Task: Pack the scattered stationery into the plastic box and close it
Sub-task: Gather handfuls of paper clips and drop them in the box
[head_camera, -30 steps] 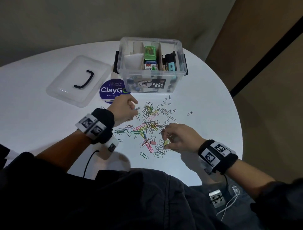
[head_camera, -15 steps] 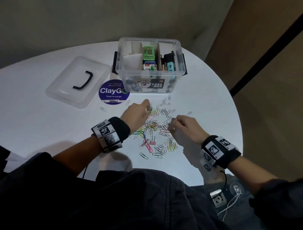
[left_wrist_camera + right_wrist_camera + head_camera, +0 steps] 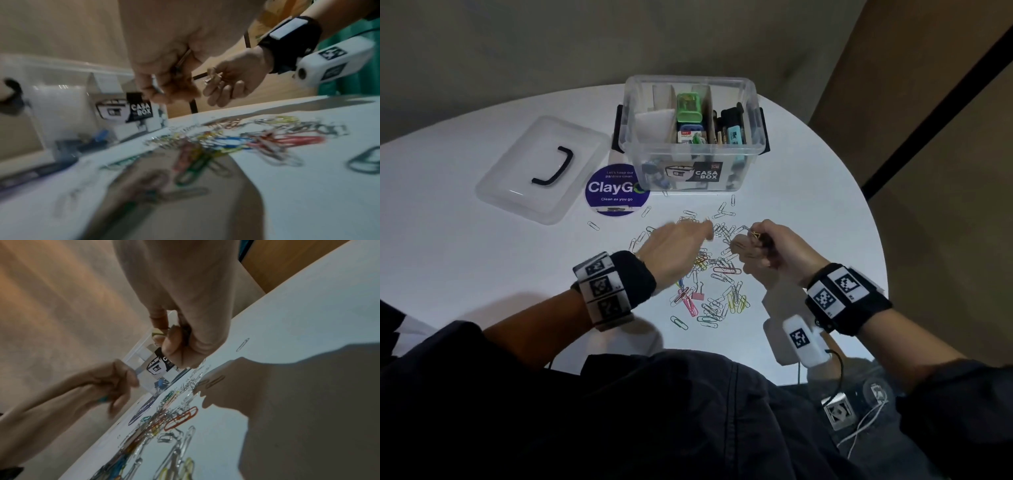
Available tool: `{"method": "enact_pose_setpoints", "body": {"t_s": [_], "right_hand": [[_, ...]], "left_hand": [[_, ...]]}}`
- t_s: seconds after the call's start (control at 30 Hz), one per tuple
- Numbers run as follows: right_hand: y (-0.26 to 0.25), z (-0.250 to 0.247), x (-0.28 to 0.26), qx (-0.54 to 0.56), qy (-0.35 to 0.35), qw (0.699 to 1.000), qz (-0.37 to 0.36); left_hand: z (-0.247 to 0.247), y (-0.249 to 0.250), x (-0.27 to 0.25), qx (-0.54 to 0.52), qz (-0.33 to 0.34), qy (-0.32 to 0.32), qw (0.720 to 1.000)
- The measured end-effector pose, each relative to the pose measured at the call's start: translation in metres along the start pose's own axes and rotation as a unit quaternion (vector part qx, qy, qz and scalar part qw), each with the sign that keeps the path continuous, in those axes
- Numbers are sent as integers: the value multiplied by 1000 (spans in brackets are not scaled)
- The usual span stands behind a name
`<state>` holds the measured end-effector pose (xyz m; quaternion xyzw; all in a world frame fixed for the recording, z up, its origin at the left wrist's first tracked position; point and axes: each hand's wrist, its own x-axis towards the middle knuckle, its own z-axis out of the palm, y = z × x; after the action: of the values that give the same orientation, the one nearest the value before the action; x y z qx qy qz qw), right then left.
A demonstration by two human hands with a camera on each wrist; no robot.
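Several coloured and silver paper clips (image 3: pixel 717 270) lie scattered on the white round table (image 3: pixel 465 260) in front of the clear plastic box (image 3: pixel 690 149), which stands without its lid and holds stationery in compartments. My left hand (image 3: pixel 705 229) hovers blurred over the pile's far side. Its curled fingers (image 3: pixel 164 91) pinch a few thin clips. My right hand (image 3: pixel 750 240) is raised just right of it, fingers (image 3: pixel 174 344) curled round a small bunch of clips (image 3: pixel 158 334). The two hands nearly meet above the pile (image 3: pixel 226 141).
The box's clear lid (image 3: pixel 517 178) with a black handle lies on the table at the left. A round blue ClayGo sticker (image 3: pixel 613 197) sits between lid and box. A pink binder clip (image 3: pixel 698 295) lies among the clips. The table edge curves close on the right.
Both hands have lifted off the pile and come together toward its far middle. The left hand swept right, and the right hand rose with clips in its fingers.
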<state>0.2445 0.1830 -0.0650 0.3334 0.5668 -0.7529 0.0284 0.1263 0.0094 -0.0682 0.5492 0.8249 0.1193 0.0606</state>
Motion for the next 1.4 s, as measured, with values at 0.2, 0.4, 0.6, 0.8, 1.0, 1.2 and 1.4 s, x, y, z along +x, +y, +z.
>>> {"method": "enact_pose_setpoints", "body": {"t_s": [0.2,0.4,0.6,0.8,1.0,1.2,1.4], "right_hand": [[-8,-1,2,-121,43,991,-47],[-88,31,-8,-330,90,891,-298],[-173,83,34,-588,132,673,-428],[-162,130,89,-732,81,556,-385],[-165,154,108,-758,-25,563,-328],[-166,138,111,-662,-65,675,-318],[-161,77,82,-443,102,775,-438]], "left_hand": [[18,3,-15,127,134,-111,976],[37,2,-21,206,175,-122,955],[40,-11,-31,219,209,-142,942],[19,-4,-30,149,99,-115,977],[-79,-25,-18,-57,-111,82,989],[-143,-80,33,-119,-156,287,938],[-111,-82,104,-20,-112,154,982]]}}
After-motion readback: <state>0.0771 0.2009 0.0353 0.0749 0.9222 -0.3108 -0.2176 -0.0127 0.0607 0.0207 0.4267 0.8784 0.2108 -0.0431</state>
